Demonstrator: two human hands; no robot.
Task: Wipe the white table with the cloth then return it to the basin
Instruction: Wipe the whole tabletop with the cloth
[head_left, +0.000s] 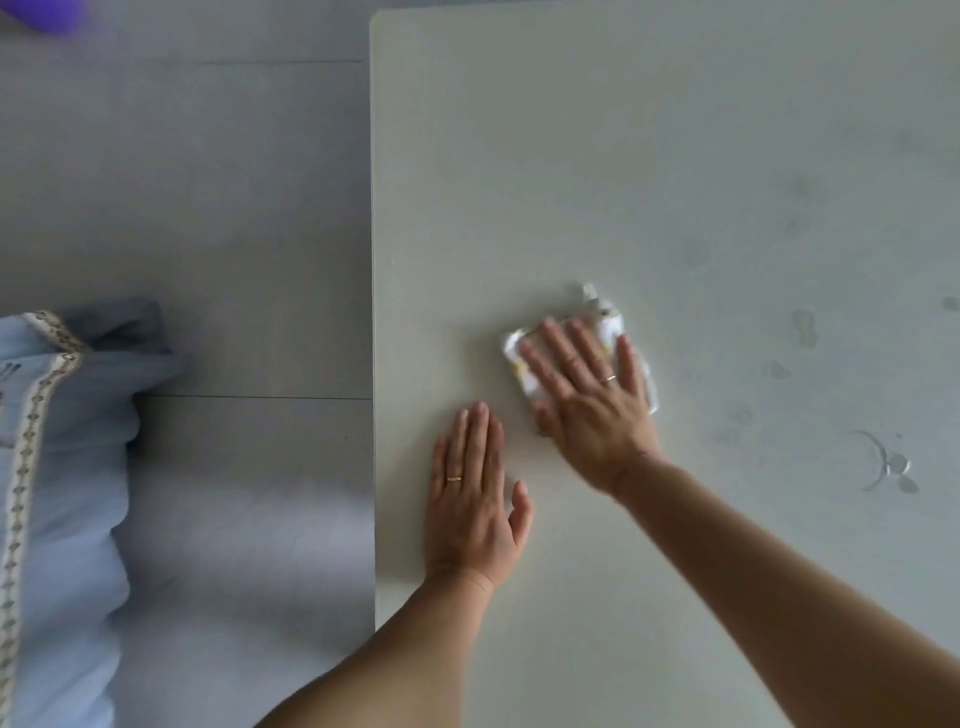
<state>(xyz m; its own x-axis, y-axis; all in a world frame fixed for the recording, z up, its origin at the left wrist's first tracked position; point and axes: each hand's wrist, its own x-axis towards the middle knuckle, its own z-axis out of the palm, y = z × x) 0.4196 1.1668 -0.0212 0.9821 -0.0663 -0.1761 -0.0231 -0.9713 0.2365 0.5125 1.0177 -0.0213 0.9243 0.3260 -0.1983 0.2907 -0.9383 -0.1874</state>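
White table (675, 130) — far half bare, cloth (644, 374) mid-surface

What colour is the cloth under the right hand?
White with small yellowish marks; the cloth shows best in the head view.

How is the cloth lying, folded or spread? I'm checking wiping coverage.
Folded: the cloth is a compact pad under the flat right hand.

White table (649, 156): smooth, matt, w/ wet smears right of the fingers. Cloth (613, 325) under fingertips: soft, crumpled white fabric.
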